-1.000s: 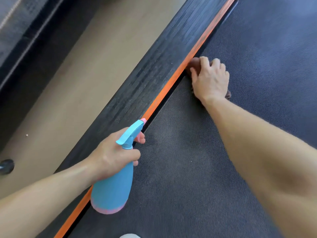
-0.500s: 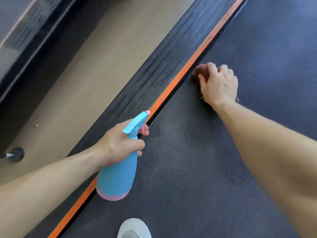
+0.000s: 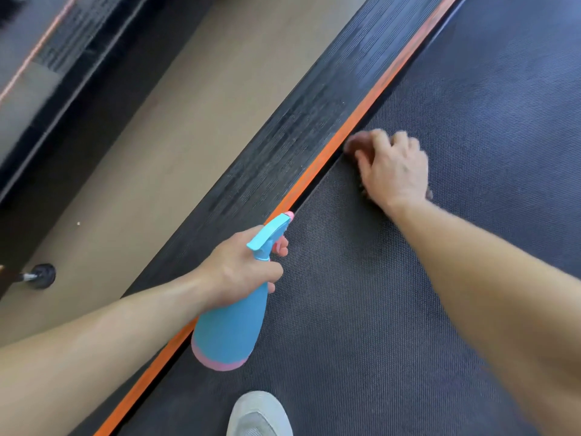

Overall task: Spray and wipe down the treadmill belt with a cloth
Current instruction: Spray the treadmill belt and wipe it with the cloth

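Head view: since the earlier frames the right hand and the cloth have been drawn back along the belt's left edge, so the gap to the bottle is seen to be narrower. A shoe has also come into view at the bottom.

The cloth is bunched under the right hand on the belt, just beside the orange strip. Only a reddish-brown fold is shown past the fingertips, with a scrap at the heel of the hand. The fingers are bent over it and pressed down, so it is gripped against the belt. The bottle is held by its neck in the left hand, fingers wrapped round it and one finger laid by the trigger. Whether the trigger is squeezed cannot be told.

The relation that matters is this: the belt's long axis runs from lower left to upper right, parallel to the strip, and the cloth sits at the belt's far-left margin. The nozzle is pointed up along the strip toward the cloth hand. The right hand is already on the cloth, so the wiping is judged to be its job. The rest of the belt lies to the cloth's right and back toward the shoe, so a stroke across or along the belt would be called for.
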Demonstrator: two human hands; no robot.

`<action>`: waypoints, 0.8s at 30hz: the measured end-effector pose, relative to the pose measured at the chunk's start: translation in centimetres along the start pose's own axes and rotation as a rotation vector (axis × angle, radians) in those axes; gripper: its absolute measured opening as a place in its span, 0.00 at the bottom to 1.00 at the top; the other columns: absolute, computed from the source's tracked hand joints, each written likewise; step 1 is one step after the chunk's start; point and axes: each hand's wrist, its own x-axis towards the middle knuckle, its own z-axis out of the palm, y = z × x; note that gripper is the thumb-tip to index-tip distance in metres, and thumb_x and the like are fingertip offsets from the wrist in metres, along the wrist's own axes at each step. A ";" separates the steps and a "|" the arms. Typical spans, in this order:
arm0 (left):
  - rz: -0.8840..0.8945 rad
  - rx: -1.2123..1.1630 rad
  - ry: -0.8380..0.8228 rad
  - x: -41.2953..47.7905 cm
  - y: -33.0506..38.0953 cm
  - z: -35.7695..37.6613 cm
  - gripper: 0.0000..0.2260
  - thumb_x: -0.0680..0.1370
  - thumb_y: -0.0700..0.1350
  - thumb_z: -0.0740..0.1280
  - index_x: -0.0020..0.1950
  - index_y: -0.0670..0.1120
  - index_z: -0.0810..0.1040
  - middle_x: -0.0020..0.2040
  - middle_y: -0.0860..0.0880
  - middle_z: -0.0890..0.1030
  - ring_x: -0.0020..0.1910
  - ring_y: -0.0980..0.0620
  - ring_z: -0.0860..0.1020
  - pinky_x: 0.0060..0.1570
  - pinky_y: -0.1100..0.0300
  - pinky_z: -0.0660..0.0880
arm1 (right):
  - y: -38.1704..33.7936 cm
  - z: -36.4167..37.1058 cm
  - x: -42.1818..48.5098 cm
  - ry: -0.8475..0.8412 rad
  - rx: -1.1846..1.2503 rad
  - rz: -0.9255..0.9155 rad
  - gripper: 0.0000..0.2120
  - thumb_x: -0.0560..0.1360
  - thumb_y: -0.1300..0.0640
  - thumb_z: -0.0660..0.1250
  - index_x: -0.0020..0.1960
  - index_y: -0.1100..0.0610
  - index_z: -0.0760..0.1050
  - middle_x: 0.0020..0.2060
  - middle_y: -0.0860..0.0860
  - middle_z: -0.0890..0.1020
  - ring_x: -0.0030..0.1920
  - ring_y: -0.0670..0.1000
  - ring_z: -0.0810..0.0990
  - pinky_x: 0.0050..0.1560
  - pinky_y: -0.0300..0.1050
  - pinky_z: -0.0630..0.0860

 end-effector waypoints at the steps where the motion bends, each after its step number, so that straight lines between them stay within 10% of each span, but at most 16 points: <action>1: -0.001 -0.003 -0.006 0.0 -0.2 0.0 0.29 0.64 0.47 0.66 0.66 0.55 0.77 0.57 0.55 0.84 0.39 0.49 0.88 0.61 0.46 0.80 | -0.1 0.1 0.7 0.005 0.010 0.060 0.20 0.80 0.41 0.59 0.63 0.55 0.72 0.55 0.62 0.76 0.55 0.65 0.75 0.53 0.59 0.72; 5: -0.006 0.018 -0.024 0.0 -0.5 -0.2 0.29 0.64 0.47 0.65 0.66 0.55 0.77 0.57 0.55 0.83 0.39 0.50 0.88 0.62 0.48 0.78 | -2.3 -0.1 -4.5 0.036 0.065 0.087 0.20 0.80 0.42 0.60 0.63 0.56 0.72 0.51 0.60 0.76 0.50 0.63 0.75 0.48 0.58 0.73; 10: 0.008 -0.006 -0.014 0.9 0.5 -0.5 0.29 0.64 0.47 0.65 0.66 0.56 0.77 0.57 0.57 0.83 0.39 0.50 0.88 0.64 0.48 0.77 | -1.9 -0.8 -10.9 -0.119 0.057 -0.345 0.21 0.82 0.40 0.59 0.65 0.53 0.73 0.47 0.56 0.75 0.45 0.60 0.74 0.44 0.55 0.71; 20: 0.079 -0.119 0.076 4.7 2.9 -1.4 0.26 0.64 0.44 0.67 0.61 0.57 0.80 0.55 0.57 0.85 0.43 0.44 0.88 0.43 0.59 0.80 | 5.1 -0.8 6.5 0.047 0.041 0.270 0.21 0.81 0.40 0.57 0.66 0.53 0.70 0.61 0.61 0.74 0.62 0.65 0.72 0.59 0.60 0.71; 24: 0.088 -0.090 0.056 5.6 4.8 -0.5 0.27 0.64 0.44 0.67 0.64 0.54 0.79 0.58 0.54 0.84 0.45 0.43 0.88 0.51 0.52 0.84 | 3.8 -1.1 0.2 0.044 0.053 0.152 0.22 0.80 0.41 0.60 0.66 0.55 0.71 0.55 0.60 0.76 0.53 0.64 0.75 0.50 0.57 0.72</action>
